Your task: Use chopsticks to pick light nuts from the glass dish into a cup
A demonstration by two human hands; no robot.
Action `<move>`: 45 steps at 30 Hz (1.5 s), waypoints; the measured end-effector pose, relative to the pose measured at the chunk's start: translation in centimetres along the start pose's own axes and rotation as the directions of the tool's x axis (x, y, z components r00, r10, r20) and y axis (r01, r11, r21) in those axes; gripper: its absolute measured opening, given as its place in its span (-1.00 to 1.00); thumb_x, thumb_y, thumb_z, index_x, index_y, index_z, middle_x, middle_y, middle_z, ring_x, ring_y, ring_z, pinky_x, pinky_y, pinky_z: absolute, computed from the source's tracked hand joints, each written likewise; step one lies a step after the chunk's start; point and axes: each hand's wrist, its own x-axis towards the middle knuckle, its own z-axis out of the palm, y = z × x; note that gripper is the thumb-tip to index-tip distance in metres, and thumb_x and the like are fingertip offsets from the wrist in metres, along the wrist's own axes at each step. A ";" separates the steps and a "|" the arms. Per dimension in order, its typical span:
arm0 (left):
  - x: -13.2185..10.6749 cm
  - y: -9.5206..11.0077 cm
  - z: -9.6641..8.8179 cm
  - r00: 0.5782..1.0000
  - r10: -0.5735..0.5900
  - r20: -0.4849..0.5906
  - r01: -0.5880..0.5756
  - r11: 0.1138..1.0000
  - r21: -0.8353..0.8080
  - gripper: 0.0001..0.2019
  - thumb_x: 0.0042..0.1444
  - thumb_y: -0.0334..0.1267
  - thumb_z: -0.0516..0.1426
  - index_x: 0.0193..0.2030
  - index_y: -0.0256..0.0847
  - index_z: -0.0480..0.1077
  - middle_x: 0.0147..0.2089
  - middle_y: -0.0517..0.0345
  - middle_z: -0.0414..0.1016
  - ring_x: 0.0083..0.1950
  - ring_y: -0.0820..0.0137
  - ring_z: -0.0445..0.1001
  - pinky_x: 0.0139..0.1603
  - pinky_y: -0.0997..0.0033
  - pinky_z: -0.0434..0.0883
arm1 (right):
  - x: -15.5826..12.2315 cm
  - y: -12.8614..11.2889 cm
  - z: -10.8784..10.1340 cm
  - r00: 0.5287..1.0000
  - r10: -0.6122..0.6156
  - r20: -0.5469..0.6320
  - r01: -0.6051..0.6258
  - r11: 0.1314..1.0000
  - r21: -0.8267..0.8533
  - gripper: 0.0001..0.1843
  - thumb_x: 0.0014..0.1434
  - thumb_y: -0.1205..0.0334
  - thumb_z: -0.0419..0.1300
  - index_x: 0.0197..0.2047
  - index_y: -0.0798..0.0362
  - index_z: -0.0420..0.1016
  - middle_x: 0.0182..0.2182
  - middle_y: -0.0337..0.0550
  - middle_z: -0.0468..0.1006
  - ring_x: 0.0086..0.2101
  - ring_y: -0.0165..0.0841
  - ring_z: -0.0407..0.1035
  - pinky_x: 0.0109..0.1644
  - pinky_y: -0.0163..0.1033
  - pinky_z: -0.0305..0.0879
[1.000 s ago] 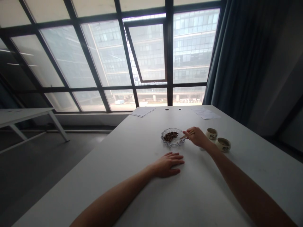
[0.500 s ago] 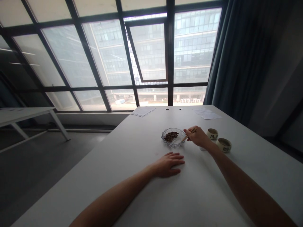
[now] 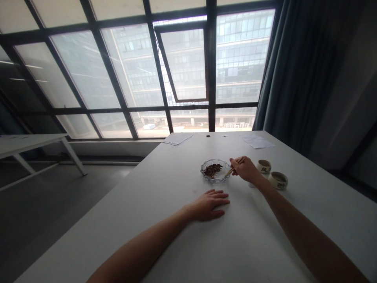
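My right hand [image 3: 245,169] is closed around a pair of wooden chopsticks [image 3: 232,169], whose tips reach down over the right side of a clear glass dish [image 3: 204,173]. Dark brown dried bits [image 3: 212,170] lie heaped in the left part of that dish; their exact kind I cannot make out. On the white table in front of the dish, my left hand [image 3: 210,205] rests flat, palm down, fingers spread, holding nothing. Just right of my right hand stand two small pale ceramic cups with dark characters, a farther cup [image 3: 264,166] and a nearer cup [image 3: 278,181]. Something whitish under my right wrist is mostly hidden.
Paper sheets [image 3: 177,138] lie at the table's far left corner, and another sheet [image 3: 257,141] at the far right. A small dark round spot [image 3: 208,136] is near the back edge. Beyond are windows and a dark curtain [image 3: 282,90]; another white table [image 3: 32,141] stands at left.
The chopsticks' tips have shifted slightly left and down, farther into the glass dish. My left hand has stayed in place.
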 end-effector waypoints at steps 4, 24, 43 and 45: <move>0.0 0.0 0.0 1.000 0.005 -0.011 -0.005 1.000 0.007 -0.48 0.36 -0.04 0.14 0.43 0.06 0.27 0.50 0.14 0.21 0.53 0.14 0.12 0.54 0.06 0.02 | -0.3 -0.7 0.3 0.998 -0.061 0.002 0.061 0.996 -0.065 -0.53 0.34 -0.01 0.15 -0.53 0.06 0.53 -0.61 -0.01 0.60 -0.56 -0.24 0.53 -0.47 -0.26 0.38; -0.8 -0.6 -0.3 1.000 -0.005 -0.020 0.005 1.000 -0.006 -0.47 0.34 -0.04 0.16 0.42 0.09 0.27 0.49 0.16 0.22 0.52 0.12 0.15 0.53 0.03 0.02 | 4.2 -2.9 1.5 0.965 0.094 0.244 -0.112 0.992 0.061 -0.58 0.23 0.08 0.32 -0.60 0.09 0.50 -0.66 -0.03 0.58 -0.64 -0.29 0.50 -0.57 -0.31 0.43; -0.8 -0.1 -0.6 1.000 -0.013 -0.018 0.013 1.000 -0.003 -0.48 0.35 -0.03 0.14 0.42 0.09 0.28 0.49 0.15 0.22 0.52 0.10 0.15 0.52 0.00 0.03 | 3.0 -2.6 4.9 0.985 0.027 0.173 -0.069 0.968 0.242 -0.63 0.27 0.05 0.29 -0.50 0.08 0.51 -0.58 -0.04 0.62 -0.54 -0.26 0.57 -0.46 -0.28 0.51; -0.8 -0.1 -0.7 1.000 -0.010 -0.018 0.010 1.000 -0.006 -0.48 0.35 -0.03 0.15 0.42 0.09 0.27 0.49 0.16 0.22 0.52 0.11 0.15 0.53 0.01 0.03 | 2.9 -2.8 4.4 0.987 0.048 0.151 -0.086 0.964 0.251 -0.62 0.28 0.05 0.28 -0.51 0.09 0.53 -0.58 -0.03 0.62 -0.54 -0.26 0.57 -0.46 -0.28 0.51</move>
